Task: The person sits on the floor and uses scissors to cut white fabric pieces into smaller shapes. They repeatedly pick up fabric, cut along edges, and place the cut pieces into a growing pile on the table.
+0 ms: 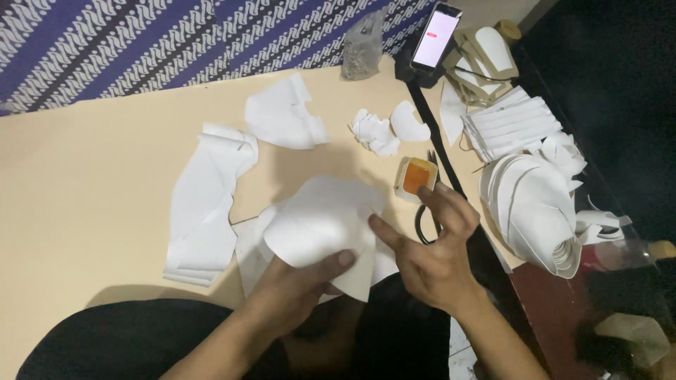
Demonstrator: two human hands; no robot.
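Left hand [299, 288] pinching white paper piece [317, 229], right hand [429, 246] loose — fingers spread, touching its edge

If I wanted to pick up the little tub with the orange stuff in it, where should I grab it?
Probably by the two side walls of the small tub, coming straight down from above. It stands upright and open, so tilting could spill the orange stuff. Scissors lie close along its right side, and the right hand is just in front, so the back-left is freest.

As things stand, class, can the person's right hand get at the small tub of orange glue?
Probably yes. The right hand hovers just below the tub, fingers pointing toward it, with only bare table between.
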